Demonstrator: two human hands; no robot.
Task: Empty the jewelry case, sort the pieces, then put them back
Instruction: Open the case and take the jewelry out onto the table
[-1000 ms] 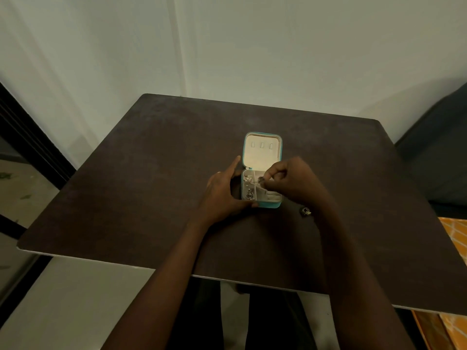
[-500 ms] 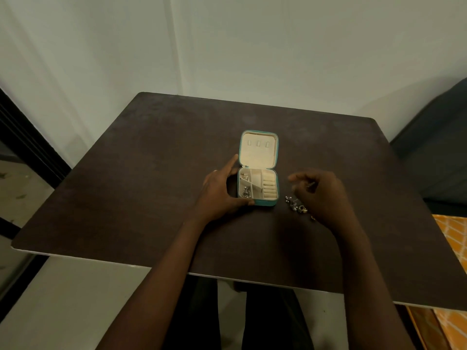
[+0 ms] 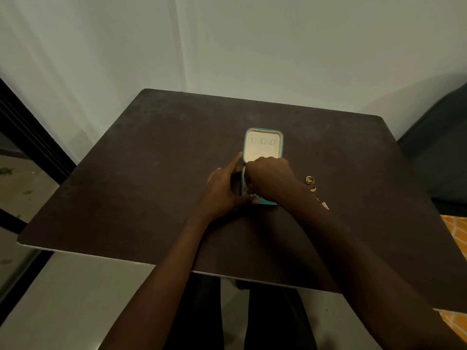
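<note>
A small teal jewelry case (image 3: 263, 145) lies open at the middle of the dark table (image 3: 156, 178), its cream lid flat on the far side. My left hand (image 3: 222, 190) grips the case's left side, index finger along the edge and thumb at the front corner. My right hand (image 3: 269, 181) covers the tray, fingers curled down into the left compartments. Whether they pinch a piece is hidden. On the table right of the case lie two gold rings (image 3: 309, 179) (image 3: 313, 189) and a small gold piece (image 3: 325, 205) beside my right forearm.
The table's near edge (image 3: 101, 256) runs just above my knees. White walls meet in a corner behind the table. A dark seat (image 3: 439, 157) stands at the right, with an orange patterned cloth (image 3: 456, 231) below it. A black frame (image 3: 27, 137) runs along the left.
My right hand carried a piece out of the case, set it on the table at the right, and has come back over the tray. My left hand has kept its hold on the case.
</note>
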